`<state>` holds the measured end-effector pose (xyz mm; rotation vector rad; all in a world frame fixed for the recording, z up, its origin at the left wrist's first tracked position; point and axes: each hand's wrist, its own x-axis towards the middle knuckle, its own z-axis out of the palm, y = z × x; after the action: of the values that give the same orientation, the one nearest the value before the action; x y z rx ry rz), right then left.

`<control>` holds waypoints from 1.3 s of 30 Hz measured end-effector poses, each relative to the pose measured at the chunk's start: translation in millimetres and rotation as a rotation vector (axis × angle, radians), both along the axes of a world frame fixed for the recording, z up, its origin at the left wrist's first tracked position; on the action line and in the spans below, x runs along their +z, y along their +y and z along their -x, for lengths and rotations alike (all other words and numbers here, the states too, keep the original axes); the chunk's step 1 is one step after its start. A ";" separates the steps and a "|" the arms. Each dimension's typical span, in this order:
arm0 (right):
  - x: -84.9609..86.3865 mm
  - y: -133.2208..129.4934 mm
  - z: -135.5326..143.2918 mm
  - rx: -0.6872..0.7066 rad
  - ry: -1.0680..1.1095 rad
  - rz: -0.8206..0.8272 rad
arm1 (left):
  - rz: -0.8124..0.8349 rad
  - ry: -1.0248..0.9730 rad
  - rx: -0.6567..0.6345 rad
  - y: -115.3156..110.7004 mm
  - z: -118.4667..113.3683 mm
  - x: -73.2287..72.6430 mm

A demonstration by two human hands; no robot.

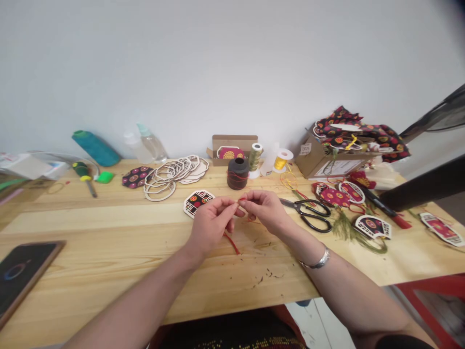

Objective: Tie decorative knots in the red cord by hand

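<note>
Both hands meet over the middle of the table, fingertips pinched close together. A red cord (pixel 232 244) hangs below my left hand (pixel 214 220), which is closed on it. My right hand (pixel 268 211), with a silver bracelet on the wrist, pinches the same cord; a bit of red shows at its fingertips. Fingers hide most of the cord. Just behind my left hand lies a white-framed patterned ornament (pixel 198 199), partly covered. Black-handled scissors (pixel 308 208) lie to the right of my right hand.
At the back stand a black thread cone (pixel 238 174), a green thread spool (pixel 255 157) and a yellow cord spool (pixel 282 160). Wooden frames (pixel 170 174) lie back left. A cardboard box (pixel 312 155) holds patterned fabric; tasselled ornaments (pixel 372 227) lie right. A phone (pixel 25 271) rests front left.
</note>
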<state>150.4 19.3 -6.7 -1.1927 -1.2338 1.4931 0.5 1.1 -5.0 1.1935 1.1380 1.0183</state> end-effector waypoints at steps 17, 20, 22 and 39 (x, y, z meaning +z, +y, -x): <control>-0.4 1.5 -2.0 -0.001 0.246 0.100 | -0.269 0.233 -0.001 -4.3 -2.3 0.2; -4.6 3.4 -3.7 -0.007 0.341 0.112 | -0.320 0.275 -0.023 -5.8 -2.6 -4.5; -7.5 5.2 -5.5 0.004 0.408 0.125 | -0.361 0.313 -0.054 -7.4 -2.9 -8.7; 4.3 11.5 -17.0 0.016 0.501 0.123 | -0.516 0.641 -0.447 -14.4 -3.8 -11.6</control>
<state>167.4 30.8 -2.4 -0.8102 -0.8233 1.7630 4.3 -13.4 -16.6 2.1836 1.0230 0.5992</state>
